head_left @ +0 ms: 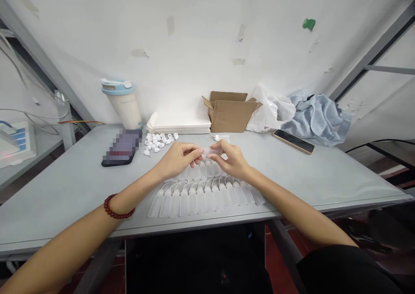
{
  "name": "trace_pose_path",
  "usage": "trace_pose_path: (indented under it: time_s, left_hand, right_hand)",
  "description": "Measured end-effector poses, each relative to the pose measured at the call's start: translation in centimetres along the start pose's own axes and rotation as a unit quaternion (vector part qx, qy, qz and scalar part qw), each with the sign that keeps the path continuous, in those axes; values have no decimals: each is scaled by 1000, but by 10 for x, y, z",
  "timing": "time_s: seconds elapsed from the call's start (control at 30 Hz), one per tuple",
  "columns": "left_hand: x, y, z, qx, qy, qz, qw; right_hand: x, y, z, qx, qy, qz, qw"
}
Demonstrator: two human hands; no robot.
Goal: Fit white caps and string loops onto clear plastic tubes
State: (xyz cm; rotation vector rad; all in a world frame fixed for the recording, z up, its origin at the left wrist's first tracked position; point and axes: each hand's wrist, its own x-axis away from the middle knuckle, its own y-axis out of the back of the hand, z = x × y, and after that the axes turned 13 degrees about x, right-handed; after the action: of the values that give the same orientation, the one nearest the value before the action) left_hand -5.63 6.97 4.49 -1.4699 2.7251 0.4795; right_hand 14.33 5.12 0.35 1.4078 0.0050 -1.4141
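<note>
Over the middle of the table, my right hand [231,160] curls thumb and fingers around a small translucent plastic bottle [211,152]. Close to the bottle's left end, my left hand [180,159] is closed in a pinch; what its fingertips hold is hidden. Below both hands lie rows of clear flat squeeze bottles [194,201], several with thin curved white tubes at their tops. Loose white caps [157,142] form a pile to the left, beyond my left hand. Another bottle with a white fitting [216,137] lies behind my hands, partly covered by them.
Along the wall stand a blue-lidded cup [125,106], a white stack of sheets [178,123], an open cardboard box [231,114], a plastic bag [270,110] and blue cloth [317,116]. One phone [122,149] lies left, another phone [293,141] right.
</note>
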Motion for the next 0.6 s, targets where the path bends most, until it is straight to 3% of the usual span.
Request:
trace_pose_path:
  time_s: [0.17,0.37,0.5,0.6]
  left_hand:
    - [3,-2,5,-96,-101,0,990]
    - [1,-3,17,-209,-228,3,951]
    - [2,-7,18,-208,-225,15,952]
    - [4,-10,11,-153,-150,19,977]
  right_hand:
    - [-5,9,9,-95,-106,70,987]
    - [-10,12,13,-234,-202,112,944]
    - [-11,10,13,-273,-230,110,928]
    - [-11,9,13,-276,-231,92,929]
